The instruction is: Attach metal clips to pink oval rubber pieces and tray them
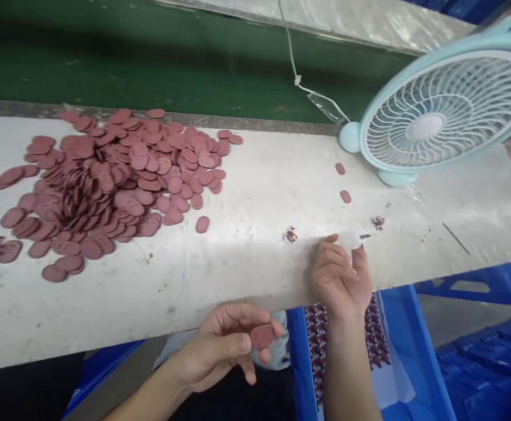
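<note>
Left hand (220,345) fingers pinch 1 pink oval piece (262,336); right hand (341,275) fingers grip a small tool (355,238).

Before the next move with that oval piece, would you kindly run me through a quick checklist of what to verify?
1. Left hand grips the oval piece between thumb and fingers: ok.
2. Holes in that piece face the camera: ok, small holes show.
3. Right hand holds a small tool with a dark tip: ok, though what kind of tool, cannot tell.
4. Pile of oval pieces lies on the white bench: ok.
5. Scrap bits lie near the right hand: not ok if a clean spot is wanted.
6. Fan running: cannot tell.
</note>
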Motion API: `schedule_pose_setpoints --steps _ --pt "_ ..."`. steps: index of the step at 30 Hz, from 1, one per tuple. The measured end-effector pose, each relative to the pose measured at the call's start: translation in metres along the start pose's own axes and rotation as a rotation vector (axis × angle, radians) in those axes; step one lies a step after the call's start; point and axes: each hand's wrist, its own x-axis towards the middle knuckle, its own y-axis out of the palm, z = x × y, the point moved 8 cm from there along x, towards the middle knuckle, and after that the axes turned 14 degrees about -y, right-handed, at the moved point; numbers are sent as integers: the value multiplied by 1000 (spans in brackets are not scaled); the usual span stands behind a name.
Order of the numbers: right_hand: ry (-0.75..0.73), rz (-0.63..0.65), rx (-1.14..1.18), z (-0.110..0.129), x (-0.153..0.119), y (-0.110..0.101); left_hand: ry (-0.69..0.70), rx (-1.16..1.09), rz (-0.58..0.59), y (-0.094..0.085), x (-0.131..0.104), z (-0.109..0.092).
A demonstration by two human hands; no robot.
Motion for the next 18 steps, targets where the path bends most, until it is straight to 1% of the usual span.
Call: schedule_pose_setpoints --steps 1,3,7,9,11,12,13,14,15,18 --pt "-12 4 -27 -3 -7 4 6 -8 -13 -1 0 -1" --pt "-85 17 -197 -10 -27 11 19 -21 -53 -2 0 -3" --pt "-323 71 -922 -21 -76 27 21 -50 -124 -2 3 -3" --pt "-488 90 -1201 -28 -95 34 14 -75 -146 -1 4 -2" --pt "-675 127 -1341 -34 -109 39 7 -88 -151 1 4 0" --pt "-742 142 -1349 -36 -114 40 4 -87 -149 2 4 0" --pt "-762 157 -1328 -39 -116 39 6 -80 -147 3 4 0" --pt "-723 163 -1298 -42 -116 36 10 -71 -148 4 3 0" --pt "-638 159 -1273 -45 -114 31 14 -59 -150 5 3 1" --pt "-324 148 -1263 -51 -109 17 23 -37 -153 6 2 2"
